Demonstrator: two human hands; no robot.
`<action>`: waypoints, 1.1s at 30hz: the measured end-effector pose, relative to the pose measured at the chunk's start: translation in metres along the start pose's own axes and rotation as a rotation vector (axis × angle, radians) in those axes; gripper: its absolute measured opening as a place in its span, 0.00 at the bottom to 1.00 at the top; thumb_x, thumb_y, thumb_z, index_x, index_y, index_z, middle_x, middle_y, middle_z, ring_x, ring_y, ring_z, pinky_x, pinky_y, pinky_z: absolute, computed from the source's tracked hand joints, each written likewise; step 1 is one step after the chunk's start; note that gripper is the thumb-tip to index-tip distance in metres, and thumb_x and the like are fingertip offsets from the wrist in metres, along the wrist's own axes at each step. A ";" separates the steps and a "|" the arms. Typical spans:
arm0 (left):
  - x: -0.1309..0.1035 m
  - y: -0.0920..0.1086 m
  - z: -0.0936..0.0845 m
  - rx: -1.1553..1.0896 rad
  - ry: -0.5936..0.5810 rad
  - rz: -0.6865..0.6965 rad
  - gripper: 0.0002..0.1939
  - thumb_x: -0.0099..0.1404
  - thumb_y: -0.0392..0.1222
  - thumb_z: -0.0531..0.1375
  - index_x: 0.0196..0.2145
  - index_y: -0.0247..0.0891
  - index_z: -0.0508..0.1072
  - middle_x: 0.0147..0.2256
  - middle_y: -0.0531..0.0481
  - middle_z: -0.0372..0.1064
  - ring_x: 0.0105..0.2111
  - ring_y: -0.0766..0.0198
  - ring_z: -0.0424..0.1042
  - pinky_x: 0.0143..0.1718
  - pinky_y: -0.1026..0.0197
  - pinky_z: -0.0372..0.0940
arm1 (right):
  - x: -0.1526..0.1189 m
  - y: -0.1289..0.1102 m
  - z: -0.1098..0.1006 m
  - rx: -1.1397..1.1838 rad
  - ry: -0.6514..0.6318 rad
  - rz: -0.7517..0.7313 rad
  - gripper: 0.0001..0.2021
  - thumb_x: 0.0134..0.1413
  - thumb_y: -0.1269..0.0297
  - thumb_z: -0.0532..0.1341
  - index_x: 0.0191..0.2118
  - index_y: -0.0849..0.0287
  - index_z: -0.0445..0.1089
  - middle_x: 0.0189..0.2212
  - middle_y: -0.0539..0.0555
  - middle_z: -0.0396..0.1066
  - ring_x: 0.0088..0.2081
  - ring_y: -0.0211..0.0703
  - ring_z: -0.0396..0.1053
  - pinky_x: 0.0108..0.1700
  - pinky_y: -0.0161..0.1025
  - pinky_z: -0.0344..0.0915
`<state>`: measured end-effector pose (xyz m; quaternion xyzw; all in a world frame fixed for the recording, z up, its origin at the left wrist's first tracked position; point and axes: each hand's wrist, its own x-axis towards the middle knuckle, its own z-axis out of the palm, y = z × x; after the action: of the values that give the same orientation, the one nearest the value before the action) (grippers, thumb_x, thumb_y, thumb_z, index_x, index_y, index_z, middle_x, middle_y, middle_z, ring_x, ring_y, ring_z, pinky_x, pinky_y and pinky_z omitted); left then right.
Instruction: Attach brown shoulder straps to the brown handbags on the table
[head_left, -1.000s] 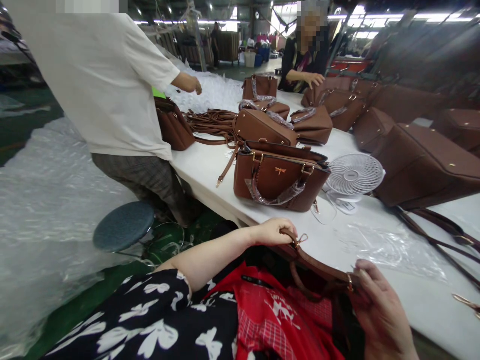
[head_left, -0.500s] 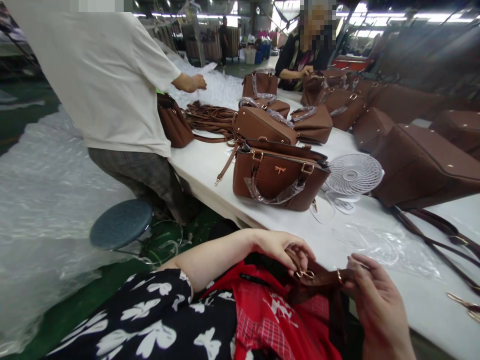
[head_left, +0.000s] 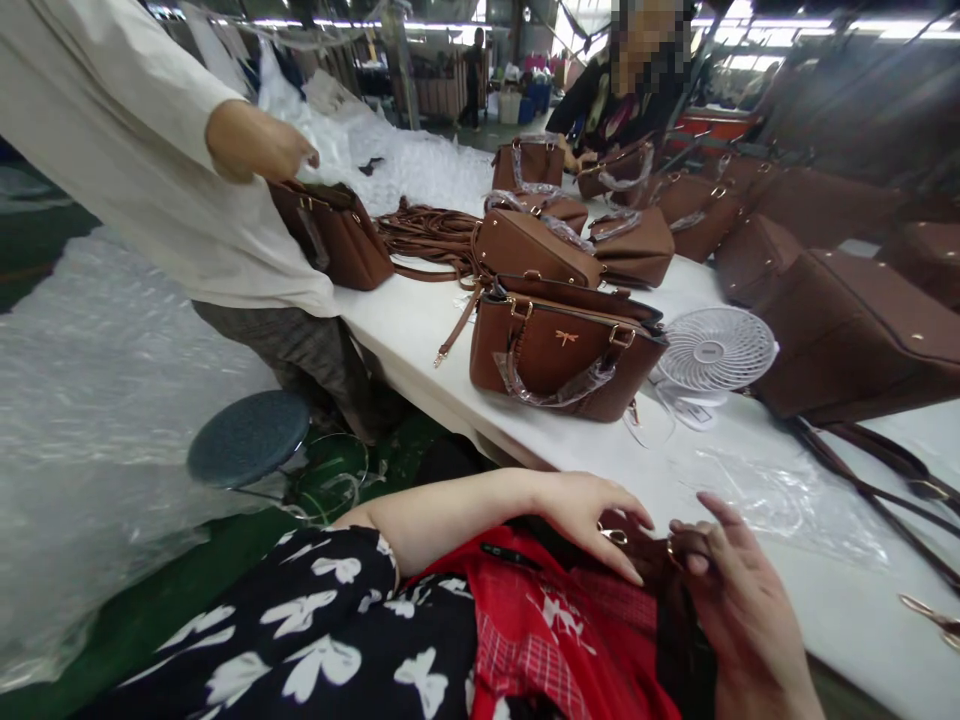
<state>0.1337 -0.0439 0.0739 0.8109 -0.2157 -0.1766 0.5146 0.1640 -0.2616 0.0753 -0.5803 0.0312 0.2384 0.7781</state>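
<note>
**Handling a brown strap at the tabletop edge**

Working low in the head view, the left hand [head_left: 592, 515] and right hand [head_left: 739, 600] meet over a brown strap [head_left: 660, 560], which lies at the near edge of the white tabletop [head_left: 420, 330], just in front of the dragonfly handbag [head_left: 562, 350]. The left hand rests with fingers spread and only loosely curved over a gold clasp [head_left: 613, 536]; the clasp is small and partly covered, so its form is unclear. The right hand curls about the strap's other end, thumb and forefinger pinching it; the wrist is cut off by the lower frame edge. Most of the strap is hidden between the hands and a red apron [head_left: 555, 640]. Just right of the dragonfly handbag stands a small white fan [head_left: 716, 350]. Behind the handbag lie further brown bags [head_left: 536, 250] and a pile of loose straps [head_left: 427, 235]. Left of it, a co-worker's hand [head_left: 289, 155] hovers above another bag [head_left: 330, 230]; the co-worker's upper body is cropped.
</note>
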 end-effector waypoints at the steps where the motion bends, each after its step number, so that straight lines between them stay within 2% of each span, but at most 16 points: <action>1: 0.004 0.001 0.006 -0.028 -0.014 -0.002 0.27 0.55 0.55 0.68 0.48 0.38 0.72 0.44 0.47 0.73 0.45 0.58 0.72 0.49 0.59 0.64 | -0.001 0.002 0.006 -0.025 -0.042 0.017 0.23 0.51 0.56 0.70 0.53 0.50 0.68 0.20 0.44 0.66 0.29 0.34 0.68 0.35 0.28 0.69; 4: 0.015 -0.001 0.023 -0.076 0.061 -0.082 0.17 0.60 0.52 0.65 0.39 0.38 0.75 0.37 0.52 0.74 0.39 0.63 0.72 0.43 0.65 0.64 | -0.003 0.006 0.018 -0.059 -0.136 0.052 0.23 0.52 0.56 0.69 0.54 0.50 0.67 0.21 0.44 0.66 0.25 0.31 0.64 0.30 0.26 0.66; 6: 0.017 -0.003 0.030 -0.102 0.090 -0.083 0.13 0.62 0.49 0.63 0.39 0.38 0.75 0.36 0.54 0.74 0.38 0.64 0.72 0.42 0.66 0.63 | -0.002 0.006 0.020 -0.057 -0.143 0.052 0.24 0.51 0.57 0.70 0.54 0.50 0.67 0.22 0.44 0.67 0.24 0.30 0.64 0.30 0.26 0.66; 11: 0.015 -0.004 0.031 -0.132 0.039 -0.054 0.17 0.68 0.51 0.57 0.45 0.37 0.74 0.33 0.55 0.71 0.35 0.66 0.69 0.37 0.68 0.61 | 0.002 0.005 0.011 0.033 -0.078 -0.005 0.24 0.48 0.59 0.71 0.52 0.48 0.69 0.23 0.45 0.70 0.28 0.33 0.70 0.37 0.30 0.71; 14: 0.014 -0.006 0.026 -0.122 -0.024 -0.052 0.18 0.68 0.48 0.58 0.52 0.39 0.73 0.34 0.55 0.71 0.35 0.67 0.70 0.38 0.68 0.62 | 0.002 0.002 0.004 0.158 -0.031 -0.055 0.21 0.50 0.58 0.70 0.51 0.45 0.69 0.18 0.42 0.64 0.30 0.35 0.71 0.43 0.33 0.71; 16: 0.013 -0.007 0.022 -0.076 -0.034 -0.067 0.19 0.67 0.47 0.59 0.53 0.41 0.73 0.35 0.56 0.73 0.36 0.67 0.71 0.38 0.68 0.62 | 0.001 -0.001 -0.003 0.172 -0.018 -0.074 0.21 0.51 0.55 0.68 0.51 0.45 0.69 0.15 0.41 0.59 0.28 0.35 0.70 0.45 0.35 0.72; 18: 0.011 -0.006 0.019 0.011 0.005 -0.098 0.18 0.65 0.47 0.60 0.51 0.42 0.74 0.36 0.56 0.74 0.36 0.67 0.71 0.37 0.68 0.62 | 0.001 -0.005 -0.012 0.026 -0.051 -0.051 0.22 0.53 0.52 0.66 0.53 0.49 0.69 0.15 0.41 0.60 0.20 0.34 0.63 0.36 0.35 0.71; 20: 0.010 -0.002 0.015 0.116 0.072 -0.114 0.16 0.64 0.45 0.60 0.48 0.42 0.76 0.36 0.55 0.76 0.36 0.66 0.72 0.37 0.68 0.62 | 0.001 -0.008 -0.020 -0.269 -0.105 -0.005 0.22 0.53 0.49 0.64 0.52 0.52 0.68 0.18 0.43 0.65 0.17 0.33 0.58 0.27 0.33 0.66; 21: 0.010 0.001 0.015 0.174 0.099 -0.108 0.15 0.64 0.44 0.60 0.47 0.41 0.76 0.36 0.54 0.76 0.36 0.66 0.72 0.36 0.68 0.62 | 0.002 -0.010 -0.023 -0.449 -0.146 0.029 0.21 0.53 0.48 0.64 0.49 0.54 0.69 0.20 0.45 0.67 0.18 0.34 0.59 0.24 0.33 0.63; 24: 0.011 0.009 0.015 0.345 0.130 -0.051 0.14 0.62 0.43 0.58 0.45 0.40 0.77 0.37 0.51 0.76 0.38 0.62 0.73 0.36 0.66 0.63 | 0.003 -0.013 -0.024 -0.917 -0.282 0.055 0.19 0.50 0.44 0.64 0.31 0.57 0.70 0.20 0.49 0.68 0.22 0.39 0.64 0.25 0.35 0.60; 26: 0.012 0.013 0.018 0.437 0.120 -0.021 0.16 0.62 0.44 0.58 0.45 0.39 0.77 0.37 0.49 0.76 0.39 0.59 0.73 0.37 0.63 0.64 | 0.002 -0.014 -0.020 -1.036 -0.360 0.001 0.22 0.49 0.42 0.63 0.23 0.58 0.67 0.19 0.49 0.66 0.24 0.40 0.63 0.27 0.36 0.60; 29: 0.012 0.014 0.021 0.510 0.131 0.011 0.17 0.63 0.44 0.57 0.49 0.41 0.76 0.46 0.47 0.73 0.42 0.58 0.73 0.40 0.60 0.66 | -0.005 -0.015 -0.018 -0.897 -0.376 -0.076 0.23 0.51 0.43 0.62 0.21 0.59 0.66 0.18 0.48 0.60 0.24 0.37 0.57 0.25 0.34 0.57; 31: 0.011 0.011 0.021 0.512 0.163 0.020 0.17 0.64 0.44 0.57 0.49 0.43 0.76 0.55 0.46 0.66 0.44 0.59 0.73 0.44 0.59 0.66 | -0.010 -0.012 -0.020 -0.711 -0.313 -0.079 0.22 0.52 0.46 0.63 0.20 0.59 0.63 0.18 0.47 0.55 0.22 0.34 0.52 0.22 0.32 0.53; 33: 0.011 0.008 0.021 0.477 0.192 0.013 0.16 0.65 0.44 0.58 0.48 0.44 0.76 0.58 0.47 0.61 0.45 0.60 0.72 0.48 0.60 0.65 | -0.014 -0.007 -0.024 -0.522 -0.213 -0.073 0.20 0.51 0.50 0.66 0.22 0.59 0.64 0.18 0.46 0.54 0.21 0.32 0.49 0.20 0.31 0.49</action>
<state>0.1306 -0.0688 0.0720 0.9209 -0.2066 -0.0397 0.3281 0.1599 -0.2899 0.0783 -0.7333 -0.1340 0.2699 0.6095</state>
